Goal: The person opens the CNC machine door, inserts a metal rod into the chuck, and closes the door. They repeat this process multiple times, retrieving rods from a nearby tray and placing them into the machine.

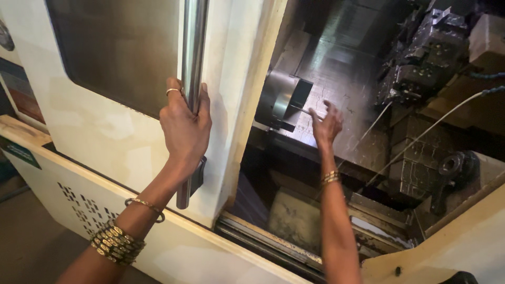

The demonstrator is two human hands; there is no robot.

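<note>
Bare arms, no sleeves — left hand [185,129] wore a finger ring, thin bangle and stacked gold bangles; right hand [326,125] — gold wrist bangles.

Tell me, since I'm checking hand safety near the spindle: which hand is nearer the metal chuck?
Right. The right hand reaches inside the machine, its fingers at the thin rod beside the chuck. The left hand is outside, gripping the door handle.

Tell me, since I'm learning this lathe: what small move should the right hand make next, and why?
Probably ease the thin metal rod further toward the round steel chuck: the right hand pinches it beside the chuck, while the left hand grips the vertical steel door handle, door open.
</note>
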